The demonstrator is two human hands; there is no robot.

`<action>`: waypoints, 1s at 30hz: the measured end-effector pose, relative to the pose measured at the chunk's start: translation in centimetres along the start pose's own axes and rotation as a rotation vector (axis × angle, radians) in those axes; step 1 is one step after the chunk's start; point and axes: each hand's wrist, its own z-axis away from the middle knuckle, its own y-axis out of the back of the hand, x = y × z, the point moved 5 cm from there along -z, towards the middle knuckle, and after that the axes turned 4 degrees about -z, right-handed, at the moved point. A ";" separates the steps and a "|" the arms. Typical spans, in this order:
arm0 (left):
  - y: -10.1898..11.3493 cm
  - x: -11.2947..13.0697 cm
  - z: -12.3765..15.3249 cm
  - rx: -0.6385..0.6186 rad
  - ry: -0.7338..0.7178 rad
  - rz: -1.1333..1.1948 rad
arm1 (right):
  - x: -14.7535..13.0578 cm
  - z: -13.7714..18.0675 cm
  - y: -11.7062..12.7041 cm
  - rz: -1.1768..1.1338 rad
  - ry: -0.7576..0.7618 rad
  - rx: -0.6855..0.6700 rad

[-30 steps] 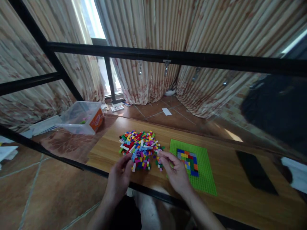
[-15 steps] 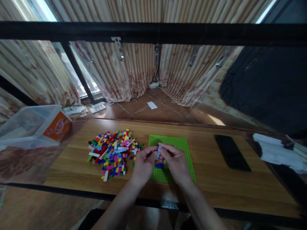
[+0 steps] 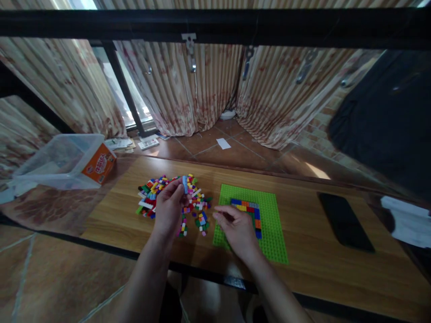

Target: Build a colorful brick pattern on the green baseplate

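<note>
My left hand [image 3: 170,207] is raised over the pile of small coloured bricks [image 3: 171,197] and pinches a light blue brick [image 3: 184,184] between thumb and fingers. My right hand [image 3: 235,229] hovers at the left edge of the green baseplate [image 3: 269,224], fingers curled together; whether it holds anything is hidden. On the baseplate sits a patch of coloured bricks [image 3: 251,208] in blue, red, yellow, orange and green, partly covered by my right hand.
The wooden table [image 3: 319,260] also carries a black phone [image 3: 345,222] at the right. A clear plastic box with an orange label [image 3: 67,159] stands at the far left. Black metal bars [image 3: 215,27] cross above. A dark garment [image 3: 390,121] hangs at right.
My hands were together over the baseplate with the light blue brick; now the left hand has lifted it away over the pile, and the right hand stays by the baseplate.
</note>
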 end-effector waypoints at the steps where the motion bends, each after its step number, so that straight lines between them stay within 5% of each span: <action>1: 0.5 0.3 -0.2 0.017 -0.009 -0.002 | -0.1 -0.1 -0.6 0.055 0.031 -0.010; 13: 0.7 -0.5 -0.2 -0.074 0.082 -0.130 | -0.3 -1.1 -5.0 0.049 0.080 -0.149; 20: -0.9 -1.1 0.7 -0.233 0.121 -0.351 | -1.5 -1.5 -1.4 0.076 0.214 0.050; 25: -3.0 -1.9 2.2 -0.458 0.175 -0.409 | -3.4 -1.1 0.8 0.184 0.348 -0.036; 30: -4.5 -3.1 2.5 -0.455 0.162 -0.354 | -3.1 -0.9 4.2 0.305 0.295 -0.019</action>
